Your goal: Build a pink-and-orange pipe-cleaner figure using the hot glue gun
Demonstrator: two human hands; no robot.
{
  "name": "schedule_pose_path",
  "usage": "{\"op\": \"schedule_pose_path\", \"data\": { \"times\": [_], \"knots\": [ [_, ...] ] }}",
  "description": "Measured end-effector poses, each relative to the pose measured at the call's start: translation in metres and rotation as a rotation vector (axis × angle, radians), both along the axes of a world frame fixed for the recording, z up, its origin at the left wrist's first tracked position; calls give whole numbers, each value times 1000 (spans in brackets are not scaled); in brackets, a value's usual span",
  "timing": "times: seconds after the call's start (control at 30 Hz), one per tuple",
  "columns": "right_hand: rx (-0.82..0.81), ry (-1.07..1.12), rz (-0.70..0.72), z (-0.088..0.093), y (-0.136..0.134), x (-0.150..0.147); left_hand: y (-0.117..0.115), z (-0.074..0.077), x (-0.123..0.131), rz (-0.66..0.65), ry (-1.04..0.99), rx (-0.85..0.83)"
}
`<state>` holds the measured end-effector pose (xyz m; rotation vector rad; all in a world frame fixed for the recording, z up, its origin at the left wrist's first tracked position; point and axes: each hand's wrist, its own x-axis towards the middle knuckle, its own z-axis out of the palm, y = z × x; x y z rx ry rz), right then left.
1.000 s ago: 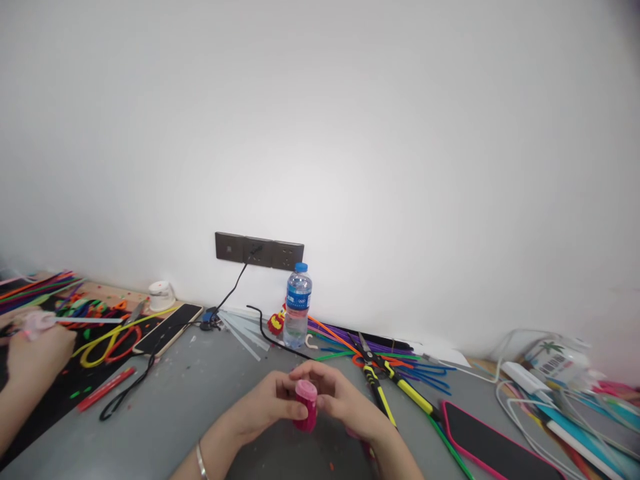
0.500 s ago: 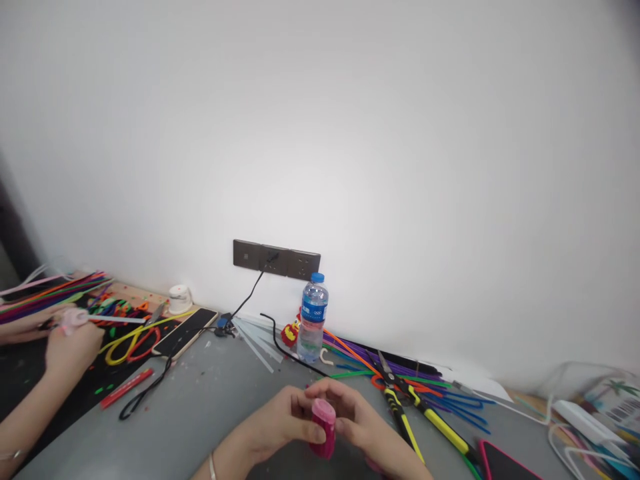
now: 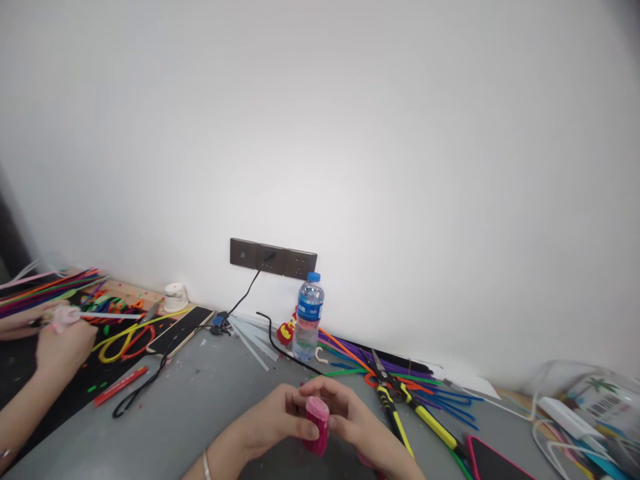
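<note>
A small magenta cylinder with a pale pink top (image 3: 317, 427) is held upright low in the middle of the view; its exact kind is unclear. My left hand (image 3: 277, 420) grips it from the left, thumb against its front. From the right, my right hand (image 3: 353, 423) closes around it, with fingertips behind and beside the top. The fingers of both hands are partly hidden behind the cylinder. A clear water bottle with a blue cap (image 3: 309, 320) stands beyond my hands. Yellow-and-black pliers or shears (image 3: 395, 393) lie to the right of my right hand.
Another person's hands (image 3: 65, 340) work at the left with a pale pink piece. Nearby lie a phone (image 3: 181, 331), a red marker (image 3: 120, 387) and scissors (image 3: 143, 327). Coloured pipe cleaners (image 3: 445, 400) and a pink-edged phone (image 3: 495, 460) are at right. A wall socket (image 3: 273, 258) has a cable plugged in.
The whole scene has shifted slightly left in view as the camera turned a little. Both hands keep hold of the magenta cylinder in nearly the same pose.
</note>
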<state>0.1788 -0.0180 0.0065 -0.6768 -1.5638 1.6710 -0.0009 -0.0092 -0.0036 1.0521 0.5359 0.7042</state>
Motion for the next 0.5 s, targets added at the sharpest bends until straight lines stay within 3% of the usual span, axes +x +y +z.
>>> {"op": "schedule_pose_path", "data": {
  "times": [0.5],
  "knots": [
    [17, 46, 26, 0, 0, -1, -1, 3, -3, 12, 39, -30]
  ]
}}
